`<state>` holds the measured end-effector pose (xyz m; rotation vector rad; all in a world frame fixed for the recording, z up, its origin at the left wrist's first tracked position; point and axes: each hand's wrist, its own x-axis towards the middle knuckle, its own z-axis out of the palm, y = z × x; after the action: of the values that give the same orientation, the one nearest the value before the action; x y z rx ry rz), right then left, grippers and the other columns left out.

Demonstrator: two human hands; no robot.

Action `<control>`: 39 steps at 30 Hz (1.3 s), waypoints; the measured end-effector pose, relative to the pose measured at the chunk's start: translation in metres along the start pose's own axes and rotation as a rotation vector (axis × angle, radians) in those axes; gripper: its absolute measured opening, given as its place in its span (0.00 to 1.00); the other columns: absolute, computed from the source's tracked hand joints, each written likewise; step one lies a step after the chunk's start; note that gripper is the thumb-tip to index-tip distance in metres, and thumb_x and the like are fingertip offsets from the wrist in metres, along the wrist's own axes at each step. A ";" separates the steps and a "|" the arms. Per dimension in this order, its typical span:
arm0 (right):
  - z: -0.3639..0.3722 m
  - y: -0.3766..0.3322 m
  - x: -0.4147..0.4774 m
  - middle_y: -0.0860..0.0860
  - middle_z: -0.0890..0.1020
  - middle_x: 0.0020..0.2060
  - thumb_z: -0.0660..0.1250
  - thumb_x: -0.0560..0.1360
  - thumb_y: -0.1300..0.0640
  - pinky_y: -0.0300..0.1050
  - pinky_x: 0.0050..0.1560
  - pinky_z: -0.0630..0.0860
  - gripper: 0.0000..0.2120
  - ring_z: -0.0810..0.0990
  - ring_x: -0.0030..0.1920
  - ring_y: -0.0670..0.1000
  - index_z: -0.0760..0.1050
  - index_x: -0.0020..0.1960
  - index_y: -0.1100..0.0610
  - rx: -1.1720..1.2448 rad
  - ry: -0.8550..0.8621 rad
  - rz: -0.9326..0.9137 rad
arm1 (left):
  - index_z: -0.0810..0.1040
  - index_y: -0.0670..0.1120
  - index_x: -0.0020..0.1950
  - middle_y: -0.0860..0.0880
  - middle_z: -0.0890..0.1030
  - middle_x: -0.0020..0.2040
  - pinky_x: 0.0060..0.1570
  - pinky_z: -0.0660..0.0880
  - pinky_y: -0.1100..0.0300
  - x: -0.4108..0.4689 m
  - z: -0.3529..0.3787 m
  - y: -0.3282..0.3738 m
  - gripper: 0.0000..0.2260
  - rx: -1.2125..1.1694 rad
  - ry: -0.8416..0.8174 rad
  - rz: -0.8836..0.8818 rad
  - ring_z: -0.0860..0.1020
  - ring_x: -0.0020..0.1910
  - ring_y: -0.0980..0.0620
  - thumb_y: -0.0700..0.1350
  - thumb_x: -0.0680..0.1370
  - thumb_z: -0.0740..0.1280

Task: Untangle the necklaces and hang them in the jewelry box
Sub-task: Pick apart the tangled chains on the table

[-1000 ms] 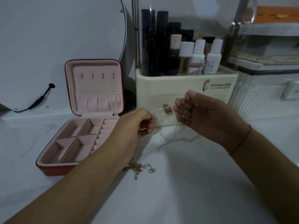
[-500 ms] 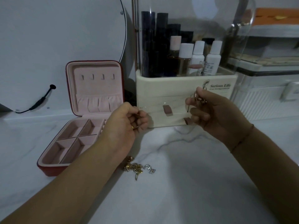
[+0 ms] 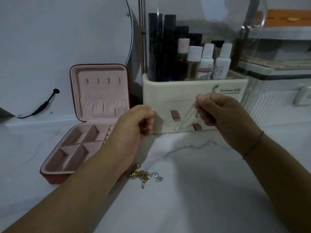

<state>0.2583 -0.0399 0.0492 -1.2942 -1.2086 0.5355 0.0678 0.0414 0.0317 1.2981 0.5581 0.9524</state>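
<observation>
A thin silver necklace chain (image 3: pixel 184 117) hangs between my two hands above the white marble counter. My left hand (image 3: pixel 134 126) pinches one end of it with curled fingers. My right hand (image 3: pixel 222 113) pinches the other part, and a blurred loop of chain drops below it. A tangle of gold and silver necklaces (image 3: pixel 145 176) lies on the counter under my left forearm. The red jewelry box (image 3: pixel 55 175) stands open at the left, with a pink lining and a row of small hooks (image 3: pixel 102 80) in its upright lid.
A cream cosmetics organizer (image 3: pixel 193 91) with bottles under a clear cover stands right behind my hands. A round mirror (image 3: pixel 67 39) with a black cable leans at the back left. Clear storage boxes (image 3: pixel 277 105) sit at the right.
My hands pulled apart and the chain stretched out between them. The right hand rose slightly, and a loop of chain now hangs below it.
</observation>
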 end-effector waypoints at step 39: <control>0.017 0.003 -0.009 0.50 0.83 0.36 0.69 0.72 0.68 0.37 0.42 0.78 0.06 0.80 0.37 0.45 0.79 0.47 0.59 -0.065 -0.319 -0.023 | 0.84 0.44 0.44 0.50 0.85 0.36 0.37 0.74 0.72 -0.011 0.016 -0.013 0.03 0.211 0.013 -0.035 0.81 0.35 0.60 0.40 0.72 0.71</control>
<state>0.2407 -0.0399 0.0405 -1.2796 -1.5128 0.7093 0.0781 0.0234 0.0207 1.4662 0.7033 0.8913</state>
